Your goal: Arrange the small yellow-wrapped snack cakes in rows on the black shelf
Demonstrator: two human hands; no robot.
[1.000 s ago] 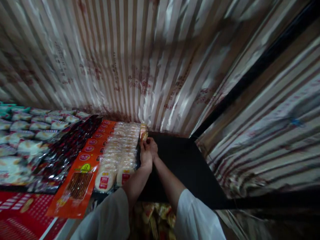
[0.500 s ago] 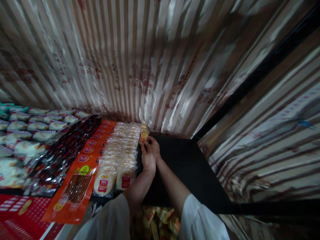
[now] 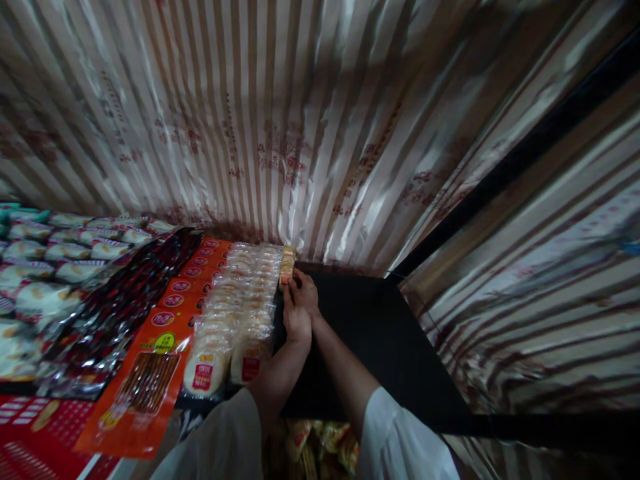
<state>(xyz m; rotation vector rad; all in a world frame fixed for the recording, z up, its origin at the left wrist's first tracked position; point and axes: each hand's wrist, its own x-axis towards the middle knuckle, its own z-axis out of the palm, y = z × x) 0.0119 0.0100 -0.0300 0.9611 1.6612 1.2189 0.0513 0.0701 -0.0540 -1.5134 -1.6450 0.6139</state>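
At the back of the black shelf (image 3: pixel 370 340) stands a short row of small yellow snack packets (image 3: pixel 287 257) with red print. My left hand (image 3: pixel 297 321) reaches the front of that row, its fingers closed about the nearest packet. Close against it, my right hand (image 3: pixel 306 293) curls its fingers round the right side of the same packet. The hands partly hide the packet and each other. Directly left of them stand two rows of round crackers (image 3: pixel 250 357) in clear wrappers with red labels.
Orange packs of brown sticks (image 3: pixel 147 380), dark shiny packs (image 3: pixel 120 300) and white snack bags (image 3: pixel 50 300) fill the left. A red basket (image 3: pixel 35 433) sits at lower left. Yellow packages (image 3: pixel 320 443) lie below the shelf. A striped sheet (image 3: pixel 280 120) hangs behind; a black post (image 3: pixel 480 187) slants at right.
The view has shifted slightly. Both hands stay at the yellow packets, which now stand in a straighter row.
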